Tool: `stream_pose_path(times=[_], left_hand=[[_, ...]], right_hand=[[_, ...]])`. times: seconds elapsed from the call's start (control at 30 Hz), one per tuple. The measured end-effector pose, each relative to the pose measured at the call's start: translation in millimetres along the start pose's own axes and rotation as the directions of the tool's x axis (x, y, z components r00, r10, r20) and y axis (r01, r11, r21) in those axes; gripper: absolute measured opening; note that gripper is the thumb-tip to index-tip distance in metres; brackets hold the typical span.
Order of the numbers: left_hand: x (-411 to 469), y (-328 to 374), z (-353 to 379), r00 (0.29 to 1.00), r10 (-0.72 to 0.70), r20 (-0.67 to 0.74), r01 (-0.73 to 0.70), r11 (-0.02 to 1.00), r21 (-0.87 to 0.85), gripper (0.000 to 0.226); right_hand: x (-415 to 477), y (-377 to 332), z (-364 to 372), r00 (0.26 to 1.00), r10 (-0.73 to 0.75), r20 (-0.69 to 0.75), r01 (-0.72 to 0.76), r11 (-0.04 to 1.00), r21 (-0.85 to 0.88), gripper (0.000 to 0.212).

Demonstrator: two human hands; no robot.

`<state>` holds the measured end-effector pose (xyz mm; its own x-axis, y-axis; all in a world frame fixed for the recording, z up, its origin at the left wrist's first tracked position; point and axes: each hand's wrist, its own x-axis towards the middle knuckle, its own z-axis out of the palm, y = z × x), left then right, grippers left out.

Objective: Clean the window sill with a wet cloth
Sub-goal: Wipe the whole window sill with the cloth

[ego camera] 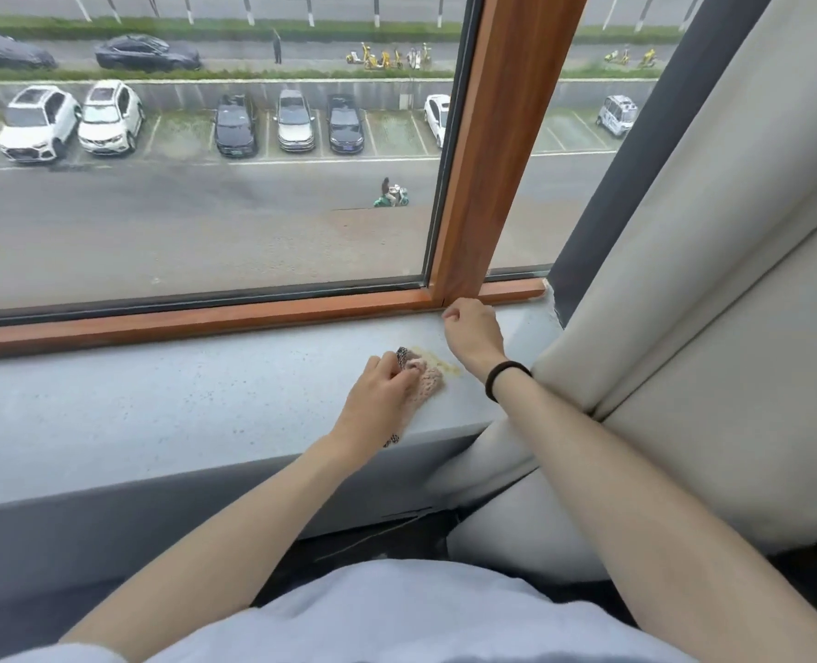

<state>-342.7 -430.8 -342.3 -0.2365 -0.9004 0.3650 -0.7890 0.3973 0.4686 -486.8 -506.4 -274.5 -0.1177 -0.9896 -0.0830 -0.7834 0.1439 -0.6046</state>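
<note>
Gripping the bunched pink knitted cloth [425, 382], the left hand [378, 390] should scrub firmly over the yellowish stain [440, 363] near the right end of the grey window sill [158, 413], while the right hand [471, 332] rests curled and empty.

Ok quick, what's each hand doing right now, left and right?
Left hand: grips the pink cloth on the window sill.
Right hand: fingers curled, holding nothing visible, down by the window frame.

The pink knitted cloth [425, 382] lies bunched on the pale grey, speckled window sill [181, 413], near its right end and front edge, touching a yellowish stain [440, 365].
</note>
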Motion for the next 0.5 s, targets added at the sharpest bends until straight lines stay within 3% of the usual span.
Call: stream_pose_path(times=[0.1, 0.17, 0.27, 0.33, 0.4, 0.5], left_hand=[[-5, 1, 3, 0.998, 0.055, 0.033, -0.054, 0.998, -0.019, 0.020], [-5, 6, -2, 0.992, 0.053, 0.118, -0.034, 0.987, -0.156, 0.016], [11, 9, -21, 0.937, -0.106, 0.332, 0.226, 0.910, -0.348, 0.019], [28, 8, -39, 0.907, -0.264, 0.330, 0.401, 0.781, -0.479, 0.019], [44, 2, -56, 0.825, -0.446, 0.346, 0.557, 0.545, -0.627, 0.018], [54, -6, -70, 0.706, -0.545, 0.452, 0.657, 0.268, -0.704, 0.020]], right_hand=[[1, 0, 6, 0.994, -0.096, 0.043, 0.093, 0.994, 0.053, 0.028], [1, 2, 10, 0.985, -0.151, 0.083, 0.144, 0.986, 0.089, 0.027], [4, 2, 4, 0.979, -0.138, 0.150, 0.104, 0.971, 0.214, 0.025], [8, -3, -7, 0.949, -0.043, 0.312, -0.089, 0.914, 0.396, 0.028], [11, -6, -19, 0.881, -0.015, 0.473, -0.250, 0.833, 0.493, 0.041], [14, 1, -27, 0.827, -0.125, 0.548, -0.214, 0.831, 0.514, 0.053]])
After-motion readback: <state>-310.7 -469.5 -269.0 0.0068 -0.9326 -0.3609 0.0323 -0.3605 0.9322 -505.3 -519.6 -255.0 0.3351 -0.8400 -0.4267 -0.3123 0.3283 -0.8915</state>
